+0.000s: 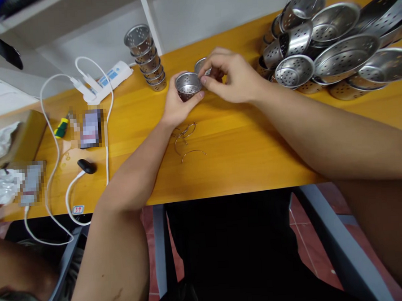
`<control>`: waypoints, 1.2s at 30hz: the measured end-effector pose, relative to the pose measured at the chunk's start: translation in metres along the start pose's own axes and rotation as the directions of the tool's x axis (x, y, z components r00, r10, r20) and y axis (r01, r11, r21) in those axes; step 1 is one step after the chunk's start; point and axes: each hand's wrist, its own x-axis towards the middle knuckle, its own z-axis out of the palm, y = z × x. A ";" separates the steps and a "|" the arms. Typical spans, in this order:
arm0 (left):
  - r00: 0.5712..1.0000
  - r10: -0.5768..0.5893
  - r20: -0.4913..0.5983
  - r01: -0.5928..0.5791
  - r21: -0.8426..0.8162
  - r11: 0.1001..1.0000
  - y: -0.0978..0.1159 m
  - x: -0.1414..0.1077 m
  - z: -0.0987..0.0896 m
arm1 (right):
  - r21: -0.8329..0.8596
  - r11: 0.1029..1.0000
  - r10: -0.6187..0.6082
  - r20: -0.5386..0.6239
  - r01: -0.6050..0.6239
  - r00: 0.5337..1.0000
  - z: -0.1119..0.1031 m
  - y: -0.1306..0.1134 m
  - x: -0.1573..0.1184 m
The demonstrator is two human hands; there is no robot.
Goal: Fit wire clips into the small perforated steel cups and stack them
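Observation:
A small perforated metal cup is held upright in my left hand, whose fingers and thumb wrap round its sides. At the cup's right rim is my right hand, its thumb and forefinger pinched together; whatever lies between them is too small to make out. Just behind my right fingers, a second metal cup shows in part. Several thin curved wires lie on the orange table beside my left wrist.
A stack of perforated cups stands behind my left hand. Many metal baskets are piled at the back right. To the left are a power strip, white cables, a phone and a screwdriver. Another person's arm shows at lower left.

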 end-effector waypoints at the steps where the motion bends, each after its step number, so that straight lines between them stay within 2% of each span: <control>1: 1.000 -0.006 -0.014 0.006 0.000 1.000 0.001 0.000 0.000 | -0.025 0.999 -0.020 0.012 0.020 1.000 0.000 0.001 0.000; 8: 1.000 0.013 0.002 -0.013 -0.020 1.000 -0.002 0.000 0.001 | -0.090 0.988 -0.115 0.092 0.123 0.989 0.001 0.007 -0.002; 14: 0.999 0.053 0.012 -0.053 -0.007 0.999 -0.008 0.000 0.001 | -0.074 0.994 -0.064 0.169 0.077 0.984 0.001 0.004 -0.007; 18: 0.997 0.071 0.013 -0.071 0.010 0.997 -0.007 -0.001 0.001 | -0.003 0.996 -0.083 0.156 0.084 0.984 0.009 0.007 -0.007; 22: 0.996 0.084 0.033 -0.084 0.011 0.996 -0.002 -0.001 0.002 | 0.065 0.997 -0.044 0.156 0.034 0.987 0.016 0.009 -0.006; 26: 0.996 0.065 0.067 -0.067 0.028 0.997 0.014 -0.001 0.003 | 0.071 0.997 -0.019 0.175 0.007 0.984 0.017 0.006 -0.004; 30: 1.000 0.011 0.013 -0.011 -0.008 1.000 0.030 -0.002 0.003 | 0.096 0.995 -0.015 0.176 -0.002 0.984 0.016 0.004 -0.003; 33: 0.999 0.022 0.032 -0.023 0.011 1.000 0.028 -0.001 0.003 | 0.099 0.995 -0.037 0.157 0.022 0.987 0.015 0.001 -0.003; 36: 0.995 0.077 0.064 -0.080 0.038 0.996 0.016 0.000 0.004 | 0.091 0.996 -0.005 0.124 -0.006 0.992 0.012 -0.003 -0.003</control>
